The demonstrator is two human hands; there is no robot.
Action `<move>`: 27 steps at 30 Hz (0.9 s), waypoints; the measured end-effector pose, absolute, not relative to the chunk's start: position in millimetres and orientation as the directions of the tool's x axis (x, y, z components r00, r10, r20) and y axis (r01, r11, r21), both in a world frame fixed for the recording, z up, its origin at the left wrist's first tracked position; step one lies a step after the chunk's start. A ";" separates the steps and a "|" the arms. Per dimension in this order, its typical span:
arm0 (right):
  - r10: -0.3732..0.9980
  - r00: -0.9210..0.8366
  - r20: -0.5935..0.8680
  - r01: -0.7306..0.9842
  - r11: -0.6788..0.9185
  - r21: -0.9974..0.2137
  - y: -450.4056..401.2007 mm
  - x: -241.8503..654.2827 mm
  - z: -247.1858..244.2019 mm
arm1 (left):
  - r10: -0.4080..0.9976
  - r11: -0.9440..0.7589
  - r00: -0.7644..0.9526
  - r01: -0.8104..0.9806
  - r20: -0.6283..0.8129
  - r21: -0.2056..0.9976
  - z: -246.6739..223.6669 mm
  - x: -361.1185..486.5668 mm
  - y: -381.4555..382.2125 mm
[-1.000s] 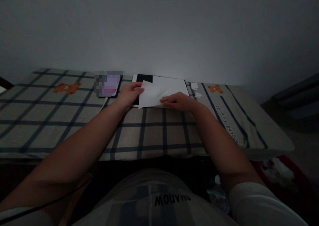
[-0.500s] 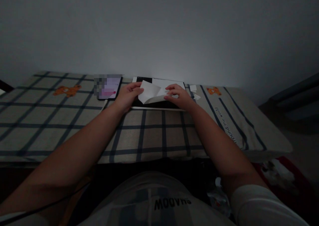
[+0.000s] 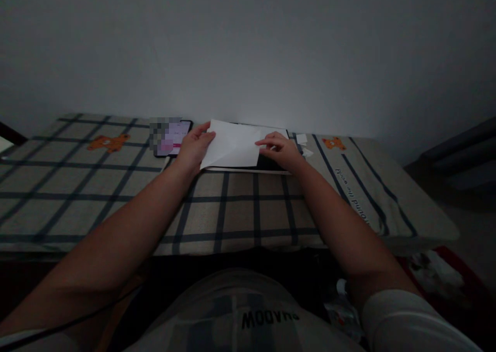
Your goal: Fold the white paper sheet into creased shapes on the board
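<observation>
A sheet of white paper (image 3: pixel 234 144) is spread out over a flat black-and-white board or book (image 3: pixel 273 164) lying near the wall. My left hand (image 3: pixel 195 144) pinches the paper's left edge between thumb and fingers. At its right edge, my right hand (image 3: pixel 279 149) has bent fingers, with the fingertips closed on the paper's upper right part. Much of the black-and-white object is hidden under the paper. Small white paper pieces (image 3: pixel 302 139) lie just beyond my right hand.
A phone or tablet (image 3: pixel 176 137) with a lit screen, partly pixelated, lies left of my left hand. A checked cloth (image 3: pixel 236 207) with bear prints covers the table. The wall rises behind it. Below right are a clear plastic bottle (image 3: pixel 343 310) and a red bin (image 3: pixel 470 285).
The paper, folded and creased half a second ago, is now opened out flatter and wider. My left hand has shifted slightly, and the view has moved a little.
</observation>
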State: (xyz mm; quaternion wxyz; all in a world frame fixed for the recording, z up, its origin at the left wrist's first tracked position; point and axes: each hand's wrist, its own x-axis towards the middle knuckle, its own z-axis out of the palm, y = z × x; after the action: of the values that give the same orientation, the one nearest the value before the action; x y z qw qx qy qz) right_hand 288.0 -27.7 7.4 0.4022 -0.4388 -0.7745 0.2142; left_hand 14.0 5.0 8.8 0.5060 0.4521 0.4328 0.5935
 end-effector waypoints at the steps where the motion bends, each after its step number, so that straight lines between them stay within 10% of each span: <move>1: 0.853 -0.331 0.403 0.468 0.520 -0.715 -28.8 287.1 6.9 | 0.992 -0.110 -0.084 -0.222 0.094 0.969 7.2 13.3 6.9; 14: 0.930 -0.019 0.368 0.259 0.360 -0.896 -25.4 286.7 7.1 | 0.960 -0.274 -0.049 0.025 0.275 0.961 2.6 11.4 8.6; 27: 0.984 -0.028 0.178 0.120 0.180 -0.976 -19.0 297.4 2.0 | 0.788 -0.612 0.249 0.422 0.563 0.669 5.2 1.3 0.8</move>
State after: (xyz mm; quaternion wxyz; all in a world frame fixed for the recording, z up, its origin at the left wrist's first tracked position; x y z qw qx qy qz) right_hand 297.4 -19.0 2.0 0.5072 -0.4783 -0.5769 0.4255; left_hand 1.3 0.8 5.2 0.1952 0.7658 0.3951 0.4684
